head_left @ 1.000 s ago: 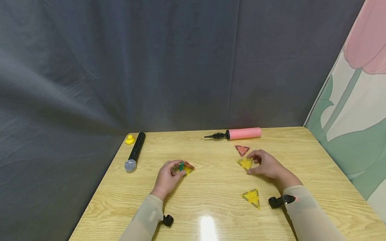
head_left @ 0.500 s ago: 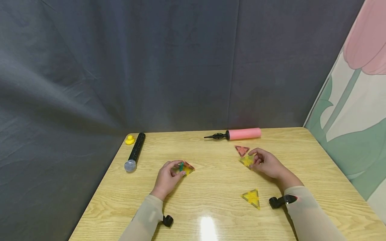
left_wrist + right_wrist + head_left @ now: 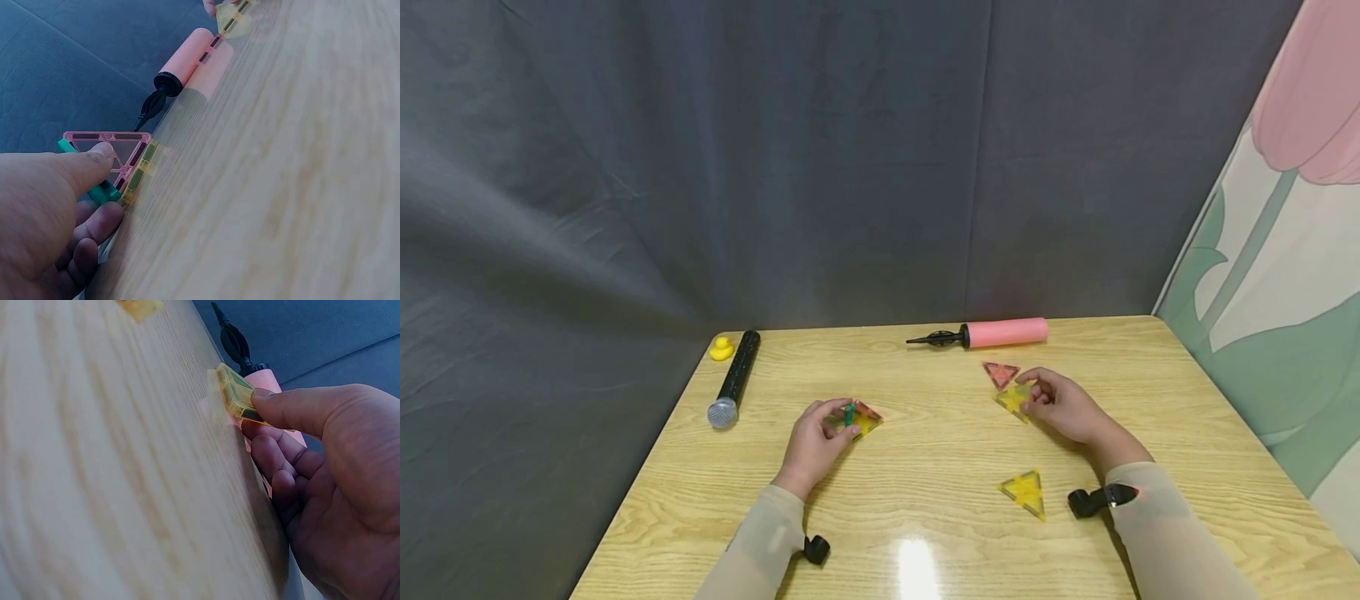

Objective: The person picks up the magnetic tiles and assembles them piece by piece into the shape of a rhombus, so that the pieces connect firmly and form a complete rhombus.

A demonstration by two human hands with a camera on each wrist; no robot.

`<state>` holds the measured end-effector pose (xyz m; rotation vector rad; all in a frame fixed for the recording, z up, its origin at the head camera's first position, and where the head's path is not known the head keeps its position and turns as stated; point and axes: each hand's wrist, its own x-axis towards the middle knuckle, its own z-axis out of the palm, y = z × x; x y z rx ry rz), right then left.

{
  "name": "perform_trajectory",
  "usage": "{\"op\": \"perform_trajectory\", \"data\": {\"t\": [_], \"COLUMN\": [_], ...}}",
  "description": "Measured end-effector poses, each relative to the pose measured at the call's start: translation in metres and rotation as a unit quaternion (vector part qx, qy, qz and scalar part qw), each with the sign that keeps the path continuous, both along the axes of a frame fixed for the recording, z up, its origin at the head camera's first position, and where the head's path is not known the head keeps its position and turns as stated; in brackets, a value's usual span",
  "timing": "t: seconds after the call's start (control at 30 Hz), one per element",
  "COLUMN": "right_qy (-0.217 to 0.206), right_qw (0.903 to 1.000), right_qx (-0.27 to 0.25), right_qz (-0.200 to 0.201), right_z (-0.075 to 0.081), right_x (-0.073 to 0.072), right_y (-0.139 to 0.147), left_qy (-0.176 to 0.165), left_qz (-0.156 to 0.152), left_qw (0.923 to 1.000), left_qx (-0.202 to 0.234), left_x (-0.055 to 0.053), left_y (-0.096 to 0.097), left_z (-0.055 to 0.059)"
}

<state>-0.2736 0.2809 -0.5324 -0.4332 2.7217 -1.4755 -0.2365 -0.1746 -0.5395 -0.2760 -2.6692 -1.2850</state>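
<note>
My left hand (image 3: 812, 446) pinches a green triangular magnetic tile (image 3: 105, 192) between thumb and fingers. A red triangular tile (image 3: 119, 153) slopes up against it, and the edge of a yellow tile (image 3: 140, 172) lies along the tabletop below; the three meet as one small cluster. Across the table, my right hand (image 3: 1063, 408) holds another yellow triangular tile (image 3: 232, 390) by its right side, tipped up from the wood. Just behind that tile a red triangle (image 3: 1001, 374) lies flat. Nearer the front, a loose yellow triangle (image 3: 1026, 493) lies flat.
A pink hand pump (image 3: 1006, 332) with a black nozzle lies along the back edge. At the far left are a black microphone (image 3: 740, 371) and a yellow rubber duck (image 3: 722, 348). Dark cloth (image 3: 850, 167) hangs behind the wooden table (image 3: 917, 467).
My right hand has shifted its grip on the yellow tile, thumb drawn up closer to the fingers, and the tile has turned slightly. My left hand and its cluster stay in place.
</note>
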Motion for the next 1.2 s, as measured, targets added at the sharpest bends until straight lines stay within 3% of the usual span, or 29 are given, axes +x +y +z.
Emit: {"op": "perform_trajectory", "data": {"t": [0.47, 0.63, 0.8, 1.0, 1.2], "right_qy": [0.005, 0.007, 0.006, 0.005, 0.008], "right_qw": [0.9999, 0.9999, 0.9999, 1.0000, 0.9999], "right_qx": [-0.009, -0.008, -0.006, -0.003, 0.002], "right_qz": [0.007, 0.006, 0.006, 0.006, 0.007], "right_z": [-0.001, -0.002, -0.005, -0.003, -0.002], "right_x": [-0.002, -0.001, -0.001, -0.001, -0.002], "right_y": [0.002, 0.003, 0.003, 0.003, 0.003], "left_qy": [0.022, 0.077, 0.143, 0.184, 0.171], "left_qz": [-0.007, 0.009, 0.029, -0.024, -0.077], "left_qw": [0.9996, 0.9970, 0.9893, 0.9825, 0.9820], "left_qx": [0.016, 0.009, 0.000, 0.019, 0.018], "left_x": [0.002, 0.005, 0.015, 0.030, 0.037], "left_y": [0.001, 0.003, 0.015, 0.041, 0.064], "left_z": [0.006, 0.012, 0.031, 0.054, 0.060]}}
